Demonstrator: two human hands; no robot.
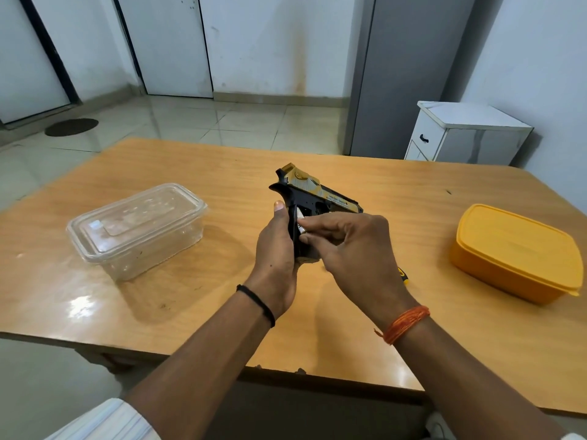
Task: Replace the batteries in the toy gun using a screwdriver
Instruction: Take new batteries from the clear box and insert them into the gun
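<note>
The toy gun [313,198], black in the frame with a gold and tan slide, is held up above the middle of the surface [222,173], its muzzle pointing away and to the right, its grip turned down toward the person. The left hand [276,249] wraps round the back of the grip, thumb lying up along it. The right hand [352,246] comes in from the right side with its fingers curled, pinching a small white battery [300,222] at the side of the grip, where the compartment seems to lie; whether the battery is seated in it or only touching cannot be told. A black band circles the left wrist and an orange thread the right.

Just behind the right hand, on the surface, a yellow and black piece shows [402,275], likely the screwdriver handle, the rest of it hidden by the hand.

The surface is a pale orange-brown wooden top with a glossy sheen. To the left of the hands stands a clear plastic box [136,230] with its lid on; well to the right stands a yellow box [514,252], also lidded.

Beyond the far edge lies a pale tiled floor [222,119] with a dark round mat [71,127] at left. White walls and door panels close the room, with a grey cabinet [409,74] and a small white cupboard [460,134] at right.
</note>
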